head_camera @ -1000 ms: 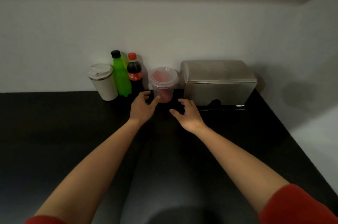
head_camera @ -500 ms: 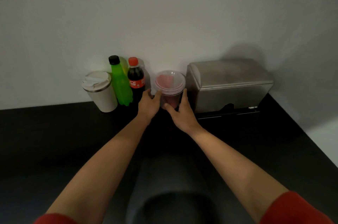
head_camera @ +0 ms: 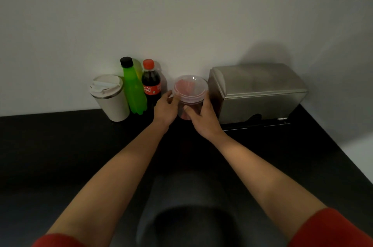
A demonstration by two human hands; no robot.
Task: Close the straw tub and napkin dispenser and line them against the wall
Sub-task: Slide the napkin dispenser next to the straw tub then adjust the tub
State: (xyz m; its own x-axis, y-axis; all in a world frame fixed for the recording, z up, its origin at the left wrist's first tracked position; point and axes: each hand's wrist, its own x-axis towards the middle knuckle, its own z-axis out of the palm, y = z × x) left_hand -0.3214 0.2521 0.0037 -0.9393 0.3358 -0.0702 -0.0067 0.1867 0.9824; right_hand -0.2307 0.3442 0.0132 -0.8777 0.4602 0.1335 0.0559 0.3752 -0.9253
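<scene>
A clear plastic straw tub (head_camera: 189, 89) with red straws inside stands near the white wall, its clear lid on top. My right hand (head_camera: 202, 118) wraps the tub's front and right side. My left hand (head_camera: 166, 107) touches its left side, fingers up at the lid's rim. To the right of the tub sits the steel napkin dispenser (head_camera: 257, 93), its lid down, close to the wall.
Along the wall to the left stand a cola bottle (head_camera: 151, 83), a green bottle (head_camera: 133, 89) and a white travel cup (head_camera: 110, 97). The black counter (head_camera: 60, 146) ends at a side wall on the right.
Both hands came forward from the counter and closed around the tub. The view moved closer to the wall.
</scene>
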